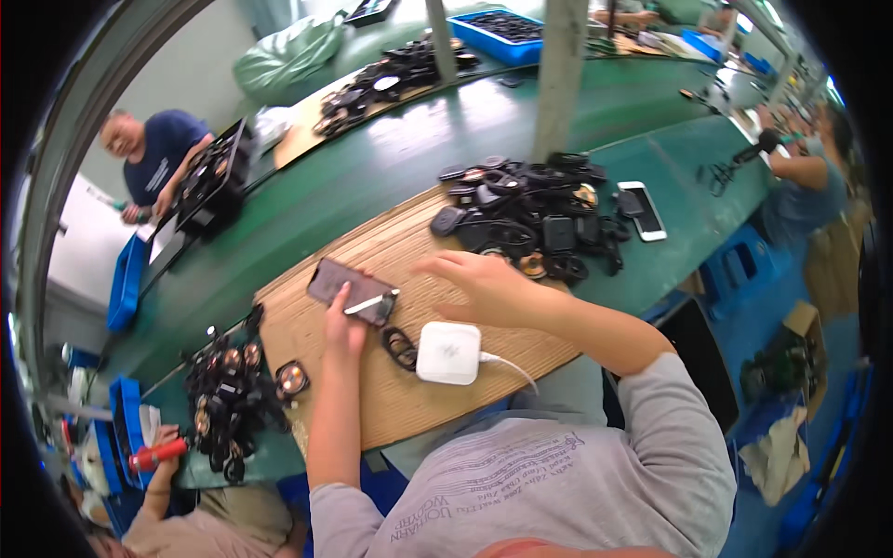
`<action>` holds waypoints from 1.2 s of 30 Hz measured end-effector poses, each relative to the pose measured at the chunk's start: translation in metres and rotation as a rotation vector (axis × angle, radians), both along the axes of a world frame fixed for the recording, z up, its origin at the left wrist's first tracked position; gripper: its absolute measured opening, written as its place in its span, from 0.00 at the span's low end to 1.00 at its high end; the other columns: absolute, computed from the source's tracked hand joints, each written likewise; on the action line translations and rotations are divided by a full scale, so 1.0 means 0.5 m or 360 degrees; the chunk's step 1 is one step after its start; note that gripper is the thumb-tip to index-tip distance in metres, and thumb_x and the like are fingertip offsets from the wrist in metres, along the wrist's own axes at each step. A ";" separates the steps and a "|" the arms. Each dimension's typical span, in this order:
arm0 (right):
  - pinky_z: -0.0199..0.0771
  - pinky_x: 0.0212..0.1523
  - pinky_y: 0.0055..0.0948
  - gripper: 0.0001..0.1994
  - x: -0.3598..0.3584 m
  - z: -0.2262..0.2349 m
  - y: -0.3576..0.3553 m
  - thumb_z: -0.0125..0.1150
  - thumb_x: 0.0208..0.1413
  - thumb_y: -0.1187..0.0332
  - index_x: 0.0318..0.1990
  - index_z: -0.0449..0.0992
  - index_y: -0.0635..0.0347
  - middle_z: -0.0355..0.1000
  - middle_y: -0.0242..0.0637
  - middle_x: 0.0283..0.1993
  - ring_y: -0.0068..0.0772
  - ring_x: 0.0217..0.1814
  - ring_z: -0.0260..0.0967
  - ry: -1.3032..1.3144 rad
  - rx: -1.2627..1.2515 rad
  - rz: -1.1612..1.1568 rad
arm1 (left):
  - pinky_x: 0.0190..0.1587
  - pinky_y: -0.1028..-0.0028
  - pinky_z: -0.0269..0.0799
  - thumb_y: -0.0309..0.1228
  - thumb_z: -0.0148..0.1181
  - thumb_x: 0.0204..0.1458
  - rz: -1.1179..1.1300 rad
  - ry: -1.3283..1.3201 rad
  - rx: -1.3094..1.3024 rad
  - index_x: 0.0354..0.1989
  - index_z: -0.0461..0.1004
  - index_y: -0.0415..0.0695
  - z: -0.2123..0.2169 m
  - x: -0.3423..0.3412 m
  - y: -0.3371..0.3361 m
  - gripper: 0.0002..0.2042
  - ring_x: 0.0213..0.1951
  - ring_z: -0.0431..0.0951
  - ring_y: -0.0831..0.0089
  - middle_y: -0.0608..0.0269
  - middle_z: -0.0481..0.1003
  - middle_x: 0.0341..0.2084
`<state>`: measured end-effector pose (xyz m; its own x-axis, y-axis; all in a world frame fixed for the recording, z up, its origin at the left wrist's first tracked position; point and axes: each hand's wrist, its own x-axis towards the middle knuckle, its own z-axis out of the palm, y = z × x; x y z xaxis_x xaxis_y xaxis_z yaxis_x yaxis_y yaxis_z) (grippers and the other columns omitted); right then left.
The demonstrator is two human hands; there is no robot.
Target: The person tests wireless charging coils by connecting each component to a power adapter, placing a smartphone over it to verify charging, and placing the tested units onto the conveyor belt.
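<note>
My left hand (345,323) is closed round a dark-screened smartphone (332,277), its thumb lying over the phone's face. A bright pale strip shows across the phone's lower right part; I cannot make out what it is. My right hand (481,286) hovers just right of the phone, fingers stretched and apart, with nothing visible in it. Below it on the cardboard sheet (372,409) sits a white square device (448,354) with a white cable (510,365). A coiled black cable (399,350) lies at its left side.
Beyond the cardboard's far right lies a heap of black corded devices (549,214), beside a white phone (644,212). More pile up at the left (228,400), near a round copper-faced piece (292,378). A post (558,84) rises from the green table (372,167). Other people work around.
</note>
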<state>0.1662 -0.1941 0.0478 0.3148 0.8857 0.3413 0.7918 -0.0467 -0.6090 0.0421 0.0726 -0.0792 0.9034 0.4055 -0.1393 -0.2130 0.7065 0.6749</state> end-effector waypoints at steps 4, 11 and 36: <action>0.71 0.55 0.36 0.42 -0.020 -0.165 0.218 0.70 0.45 0.61 0.68 0.55 0.57 0.61 0.45 0.66 0.47 0.60 0.68 -0.0200 0.0248 0.0053 | 0.59 0.64 0.68 0.29 0.49 0.60 0.0061 -0.0014 -0.0164 0.57 0.68 0.36 0.016 -0.013 0.005 0.18 0.51 0.76 0.63 0.52 0.76 0.48; 0.75 0.51 0.37 0.52 -0.042 -0.212 0.208 0.73 0.39 0.65 0.72 0.47 0.54 0.64 0.49 0.64 0.51 0.56 0.70 0.0291 0.0049 0.0004 | 0.60 0.65 0.66 0.45 0.55 0.58 0.0049 -0.0150 -0.0018 0.60 0.67 0.42 0.051 -0.013 -0.062 0.26 0.55 0.74 0.65 0.57 0.73 0.55; 0.76 0.43 0.40 0.51 -0.022 -0.209 0.221 0.72 0.37 0.68 0.72 0.50 0.45 0.68 0.46 0.52 0.50 0.43 0.73 0.0166 0.0014 -0.0125 | 0.53 0.66 0.74 0.49 0.39 0.67 0.0346 -0.0009 -0.0068 0.57 0.69 0.44 -0.003 -0.030 0.018 0.24 0.48 0.79 0.66 0.58 0.76 0.51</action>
<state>0.1551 -0.0837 -0.0568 0.4172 0.8540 0.3108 0.7182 -0.1003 -0.6886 0.0271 0.0818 -0.0809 0.7962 0.5847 -0.1556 -0.3674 0.6714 0.6436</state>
